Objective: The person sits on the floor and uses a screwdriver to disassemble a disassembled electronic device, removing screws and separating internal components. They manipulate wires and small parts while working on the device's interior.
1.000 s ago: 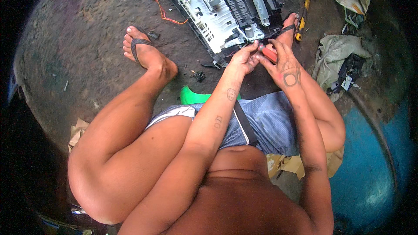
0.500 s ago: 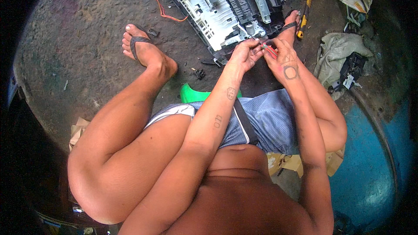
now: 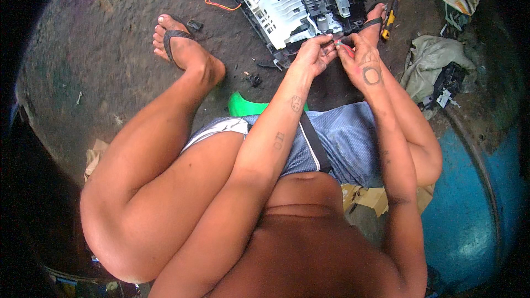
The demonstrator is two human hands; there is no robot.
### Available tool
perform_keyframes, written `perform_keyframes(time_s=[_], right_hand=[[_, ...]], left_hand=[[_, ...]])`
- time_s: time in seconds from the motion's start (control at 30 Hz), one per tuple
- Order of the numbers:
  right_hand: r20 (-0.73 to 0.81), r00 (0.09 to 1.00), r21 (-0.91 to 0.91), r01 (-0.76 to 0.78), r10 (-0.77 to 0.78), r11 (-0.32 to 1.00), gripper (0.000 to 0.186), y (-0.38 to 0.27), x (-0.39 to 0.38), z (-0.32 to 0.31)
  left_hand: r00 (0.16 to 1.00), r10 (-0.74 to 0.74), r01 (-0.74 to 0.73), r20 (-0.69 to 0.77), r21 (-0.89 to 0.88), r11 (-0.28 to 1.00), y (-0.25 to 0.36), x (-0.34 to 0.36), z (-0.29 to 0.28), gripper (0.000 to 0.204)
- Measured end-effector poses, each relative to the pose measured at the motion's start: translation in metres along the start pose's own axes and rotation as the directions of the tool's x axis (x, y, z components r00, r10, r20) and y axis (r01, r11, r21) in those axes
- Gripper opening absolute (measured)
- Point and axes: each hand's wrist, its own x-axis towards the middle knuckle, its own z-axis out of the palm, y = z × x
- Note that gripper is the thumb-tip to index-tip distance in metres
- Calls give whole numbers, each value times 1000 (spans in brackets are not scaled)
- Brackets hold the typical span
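The right hand [image 3: 364, 62] has fingers wrapped around a red-handled tool [image 3: 346, 49]. The left hand's [image 3: 314, 55] fingers half-curl beside the plastic chassis [image 3: 270, 14], hold unclear. Inked characters [image 3: 279, 141] mark that forearm [image 3: 259, 160].

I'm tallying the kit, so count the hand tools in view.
2: a red-handled tool in the right hand and a yellow-handled tool beside the right foot; clutter may hide more.

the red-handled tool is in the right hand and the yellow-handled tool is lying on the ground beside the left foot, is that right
Not quite: the head view shows the yellow-handled tool lying beside the right foot. The red-handled tool is in the right hand, as you say.
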Motion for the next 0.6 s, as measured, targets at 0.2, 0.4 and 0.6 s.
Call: perform_keyframes(time_s=[0.2,0.4,0.6], right_hand=[[-8,999,35,-52,52,998,29,-6,3,2],[306,846,159,-498,437,853,37,45,28,36],[526,666,272,-721,529,638,35,-25,24,-3]], left_hand=[[1000,3,-3,10,5,1000,0,2,-6,16],[1000,16,-17,-26,-13,1000,-2,0,3,16],[999,28,-29,-45,-23,999,3,-7,-1,13]])
